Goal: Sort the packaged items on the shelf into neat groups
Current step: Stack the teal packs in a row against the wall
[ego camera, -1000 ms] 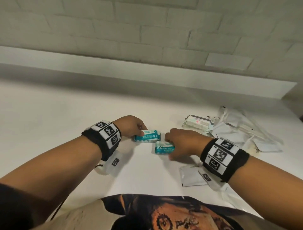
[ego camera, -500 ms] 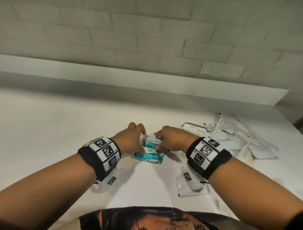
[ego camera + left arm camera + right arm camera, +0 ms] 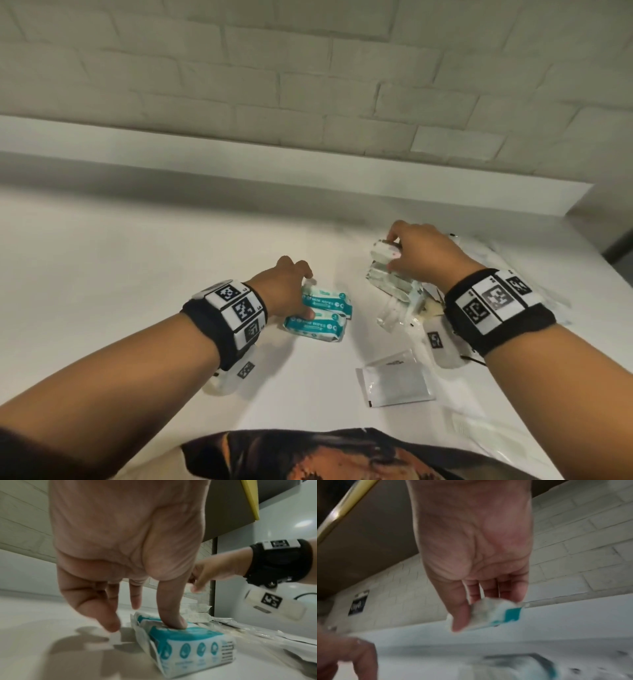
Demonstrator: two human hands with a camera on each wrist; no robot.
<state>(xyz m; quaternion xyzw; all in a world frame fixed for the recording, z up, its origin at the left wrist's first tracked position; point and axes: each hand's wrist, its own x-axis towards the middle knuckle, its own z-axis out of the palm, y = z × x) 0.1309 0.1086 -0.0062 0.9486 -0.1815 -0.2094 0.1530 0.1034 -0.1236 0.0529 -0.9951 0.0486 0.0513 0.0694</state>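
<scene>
- Left hand (image 3: 286, 291), fingers straight, presses two teal wipes packs (image 3: 320, 317) lying side by side, long axes 3-to-9.
- Right hand (image 3: 423, 255) pinches a white pack (image 3: 383, 251), at 2 o'clock from them.

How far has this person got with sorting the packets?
Two teal wipes packs already lie side by side, the left hand resting on them. The right hand holds a white packet. The flat sachet and the loose pile remain unsorted.
</scene>
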